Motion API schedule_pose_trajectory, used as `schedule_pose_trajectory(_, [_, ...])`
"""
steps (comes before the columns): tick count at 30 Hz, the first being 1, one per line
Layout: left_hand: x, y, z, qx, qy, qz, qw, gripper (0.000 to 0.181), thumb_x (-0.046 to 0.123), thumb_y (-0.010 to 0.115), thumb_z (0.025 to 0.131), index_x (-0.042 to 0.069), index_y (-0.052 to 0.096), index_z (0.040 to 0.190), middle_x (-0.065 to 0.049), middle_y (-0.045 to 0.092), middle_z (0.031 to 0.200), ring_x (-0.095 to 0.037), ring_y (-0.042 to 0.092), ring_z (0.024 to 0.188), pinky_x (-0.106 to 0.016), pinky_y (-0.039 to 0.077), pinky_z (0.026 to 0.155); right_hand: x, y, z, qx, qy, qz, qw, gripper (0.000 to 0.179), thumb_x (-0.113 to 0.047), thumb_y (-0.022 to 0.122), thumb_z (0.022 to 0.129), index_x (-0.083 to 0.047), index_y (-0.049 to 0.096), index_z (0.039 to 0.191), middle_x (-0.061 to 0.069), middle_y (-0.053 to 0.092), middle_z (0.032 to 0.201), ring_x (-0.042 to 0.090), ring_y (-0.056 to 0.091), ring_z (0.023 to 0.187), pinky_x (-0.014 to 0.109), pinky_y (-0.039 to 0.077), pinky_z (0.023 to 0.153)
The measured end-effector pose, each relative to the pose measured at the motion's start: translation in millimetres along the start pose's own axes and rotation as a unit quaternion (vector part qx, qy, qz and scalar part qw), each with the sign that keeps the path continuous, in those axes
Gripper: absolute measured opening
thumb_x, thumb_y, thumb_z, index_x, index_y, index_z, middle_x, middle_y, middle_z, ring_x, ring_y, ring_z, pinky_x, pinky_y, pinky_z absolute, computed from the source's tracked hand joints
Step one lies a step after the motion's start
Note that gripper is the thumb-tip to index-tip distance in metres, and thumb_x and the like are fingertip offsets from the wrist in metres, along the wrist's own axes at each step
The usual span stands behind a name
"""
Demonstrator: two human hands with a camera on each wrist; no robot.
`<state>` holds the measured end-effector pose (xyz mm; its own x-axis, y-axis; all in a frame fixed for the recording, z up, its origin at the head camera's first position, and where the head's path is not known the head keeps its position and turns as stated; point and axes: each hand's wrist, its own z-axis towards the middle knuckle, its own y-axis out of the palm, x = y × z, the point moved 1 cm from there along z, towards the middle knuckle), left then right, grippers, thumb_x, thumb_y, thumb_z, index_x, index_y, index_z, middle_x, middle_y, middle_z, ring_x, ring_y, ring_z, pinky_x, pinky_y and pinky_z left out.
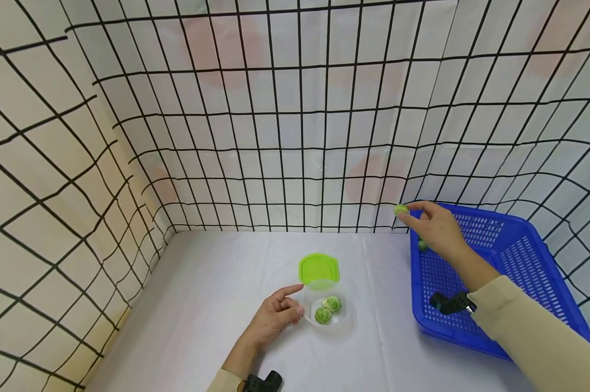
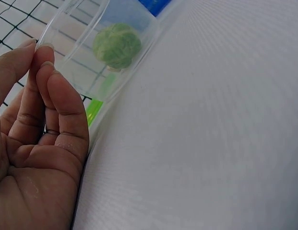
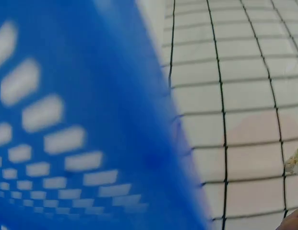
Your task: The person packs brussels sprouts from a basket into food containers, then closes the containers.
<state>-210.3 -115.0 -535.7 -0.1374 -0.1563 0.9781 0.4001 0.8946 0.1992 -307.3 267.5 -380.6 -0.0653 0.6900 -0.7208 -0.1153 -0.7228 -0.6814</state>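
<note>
My left hand (image 1: 273,317) pinches the rim of a clear plastic container (image 1: 310,298) at its left side, thumb and fingertips at the edge in the left wrist view. Inside lie two Brussels sprouts, one nearer (image 1: 322,315) and one farther back (image 1: 332,304); one sprout (image 2: 117,46) shows through the wall in the left wrist view. Up at the right, my right hand (image 1: 437,231) holds another Brussels sprout (image 1: 400,209) between thumb and fingertips, over the left rim of a blue basket (image 1: 545,283). That sprout (image 3: 296,163) is partly cut off in the right wrist view.
A bright green lid (image 1: 319,268) lies just behind the container. More sprouts (image 1: 423,245) sit at the basket's left wall, partly hidden by my right hand. Black wire grids (image 1: 299,147) with white sheeting behind enclose the white table (image 1: 201,305) at the back and sides.
</note>
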Motion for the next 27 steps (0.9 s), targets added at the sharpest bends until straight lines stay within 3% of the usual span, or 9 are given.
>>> schedule_pose_trajectory(13, [-0.3,0.3,-0.3,-0.003,0.000,0.004,1.0000,0.066,0.007,0.072,0.095,-0.005,0.040,0.152,0.011,0.067,0.089,-0.002,0.060,0.077,-0.018,0.052,0.072,-40,21,-28.8,-0.037,-0.022,0.051,0.9978,0.057,-0.057,0.070,0.092,-0.016,0.065,0.130,-0.004,0.034,0.071,0.011,0.032,0.056,0.030,0.029,0.048])
schedule_pose_trajectory(27, [-0.4,-0.2,-0.9,-0.004,0.000,0.002,1.0000,0.065,0.008,0.071,0.095,-0.004,0.041,0.152,0.011,0.068,0.090,-0.003,0.060,0.079,-0.018,0.052,0.073,-63,50,-61.6,-0.068,-0.048,0.100,0.9915,0.047,-0.045,0.075,0.093,-0.015,0.067,0.128,-0.005,0.030,0.068,0.011,0.031,0.056,0.027,0.028,0.048])
